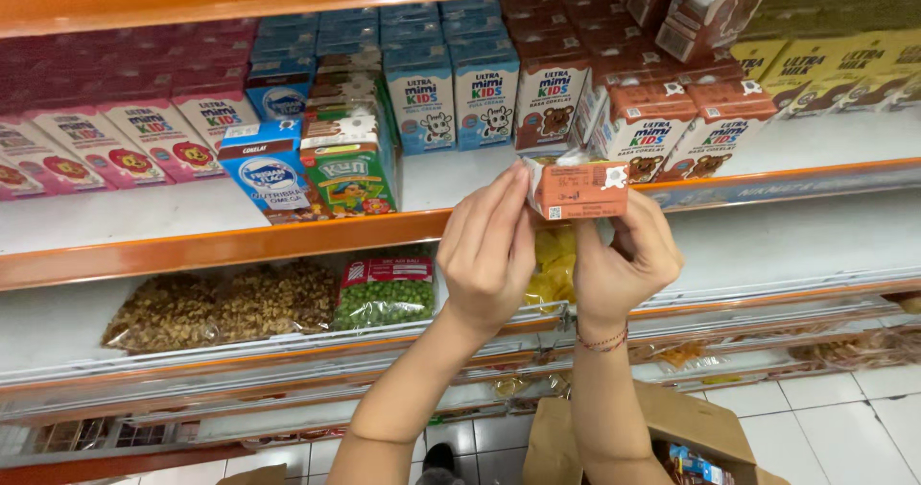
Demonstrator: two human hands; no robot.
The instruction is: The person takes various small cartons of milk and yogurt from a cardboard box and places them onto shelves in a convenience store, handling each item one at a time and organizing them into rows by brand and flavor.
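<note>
Both hands grip one small orange-brown drink carton [578,189] in front of an orange-edged shelf [240,243] of cartons, the left hand [489,250] pinching its left end, the right hand [628,260] closed around it from below.

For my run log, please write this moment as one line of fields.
left hand: grips small brown carton | right hand: grips same carton | place: before orange shelf edge | nearby: drink cartons
</note>
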